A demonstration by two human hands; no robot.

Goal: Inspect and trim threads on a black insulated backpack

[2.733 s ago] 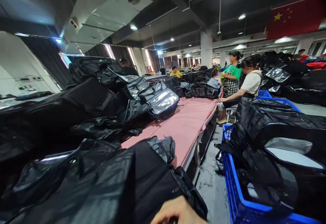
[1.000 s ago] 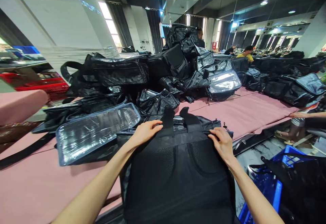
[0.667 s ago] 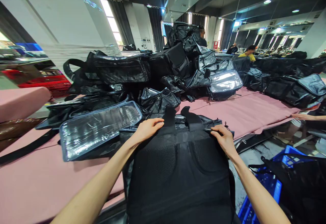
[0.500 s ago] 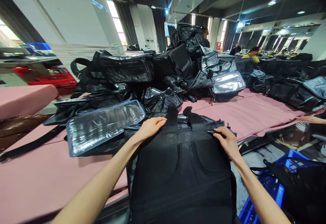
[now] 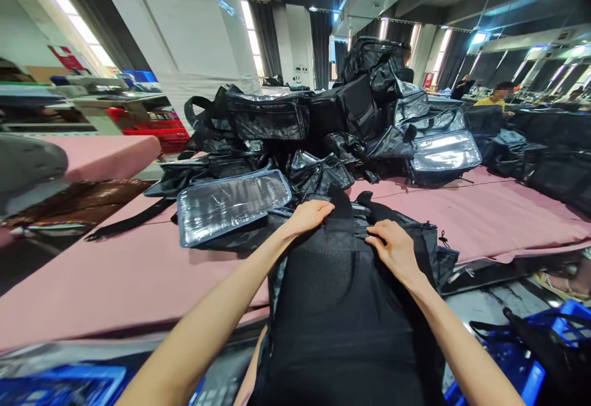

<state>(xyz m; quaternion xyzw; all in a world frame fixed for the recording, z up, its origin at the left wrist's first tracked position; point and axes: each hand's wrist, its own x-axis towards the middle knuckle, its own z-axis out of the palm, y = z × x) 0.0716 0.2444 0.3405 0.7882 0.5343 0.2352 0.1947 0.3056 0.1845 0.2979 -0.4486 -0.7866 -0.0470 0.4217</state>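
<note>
A black backpack point(image 5: 337, 332) hangs in front of me at the table's edge, its mesh-padded back panel facing me. My left hand point(image 5: 310, 218) pinches its top edge just left of a black strap point(image 5: 340, 209). Farther right along the same edge, my right hand point(image 5: 393, 251) has thumb and fingers closed on the fabric near a second strap point(image 5: 375, 209). The bag's far side is mostly hidden behind the panel. Close beyond my left hand lies an open bag with a silvery-lined lid point(image 5: 233, 206).
Black bags point(image 5: 272, 116) are heaped across the pink-covered table point(image 5: 221, 295). Blue crates point(image 5: 535, 384) stand below at the right, with another blue crate point(image 5: 83, 381) at lower left. A white pillar point(image 5: 180, 30) rises behind; a person in yellow point(image 5: 494, 99) is far off.
My right hand has shifted inward along the backpack's top edge, from its right corner toward the strap. My left hand keeps its place on the edge. The view has turned left.
</note>
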